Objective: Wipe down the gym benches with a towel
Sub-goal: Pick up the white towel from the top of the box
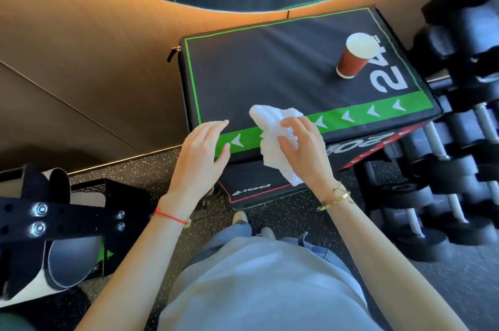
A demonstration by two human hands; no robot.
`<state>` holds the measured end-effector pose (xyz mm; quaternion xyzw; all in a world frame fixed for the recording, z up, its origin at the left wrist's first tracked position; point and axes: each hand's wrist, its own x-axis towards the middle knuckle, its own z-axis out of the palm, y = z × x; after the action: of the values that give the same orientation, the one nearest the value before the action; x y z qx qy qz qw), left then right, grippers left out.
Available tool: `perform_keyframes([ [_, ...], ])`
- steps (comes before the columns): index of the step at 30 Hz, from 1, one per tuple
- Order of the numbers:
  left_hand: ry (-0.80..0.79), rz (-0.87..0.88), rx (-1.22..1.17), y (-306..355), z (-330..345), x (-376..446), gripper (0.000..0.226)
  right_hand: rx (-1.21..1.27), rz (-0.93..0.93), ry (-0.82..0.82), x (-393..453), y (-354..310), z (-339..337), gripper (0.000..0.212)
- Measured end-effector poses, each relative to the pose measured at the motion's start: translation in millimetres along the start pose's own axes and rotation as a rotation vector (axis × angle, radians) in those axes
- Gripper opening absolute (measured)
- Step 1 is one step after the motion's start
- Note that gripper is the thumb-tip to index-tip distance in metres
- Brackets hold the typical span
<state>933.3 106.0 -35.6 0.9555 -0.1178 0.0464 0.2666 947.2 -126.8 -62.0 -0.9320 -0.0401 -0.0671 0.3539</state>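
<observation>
Right hand [302, 147] grips the crumpled white towel [272, 136] at the black-and-green padded box's [270, 68] near edge; left hand [201, 154] hovers open, perhaps touching it.

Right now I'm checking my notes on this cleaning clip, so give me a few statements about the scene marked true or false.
1. The right hand holds a white towel. True.
2. The left hand also has a grip on the towel. False: it is open, resting at the near edge of the black padded box, apart from the towel.
3. A red paper cup stands upright on the box. True.
4. The cup lies beside the towel. False: it stands at the far right, near the printed "24".
5. Dumbbells are racked right of the box. True.
</observation>
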Motion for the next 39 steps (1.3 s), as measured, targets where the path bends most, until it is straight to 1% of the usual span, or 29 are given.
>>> perform_keyframes([
  [7, -0.026, 0.09, -0.033, 41.3, 9.7, -40.0, 0.042, -0.011, 0.069, 0.086, -85.9, -1.0, -36.3, 0.025],
  [12, -0.1, 0.23, -0.044, 53.2, 8.2, -64.9, 0.043, -0.042, 0.184, 0.236, -152.4, -7.3, -48.9, 0.026],
  [20, -0.26, 0.496, -0.043, 48.8, -6.7, -123.9, 0.043, -0.074, 0.43, 0.485, -284.5, -50.6, -22.9, 0.027],
  [23, -0.324, 0.563, -0.059, 47.5, -9.4, -153.2, 0.044, -0.064, 0.5, 0.559, -335.5, -74.0, -11.3, 0.024],
  [32, -0.45, 0.752, -0.119, 61.9, -14.3, -261.0, 0.043, -0.076, 0.671, 0.709, -486.2, -132.3, 13.0, 0.021],
  [39, -0.548, 0.914, -0.143, 105.7, -0.5, -354.7, 0.042, -0.118, 0.76, 0.816, -609.1, -147.4, 8.7, 0.021],
])
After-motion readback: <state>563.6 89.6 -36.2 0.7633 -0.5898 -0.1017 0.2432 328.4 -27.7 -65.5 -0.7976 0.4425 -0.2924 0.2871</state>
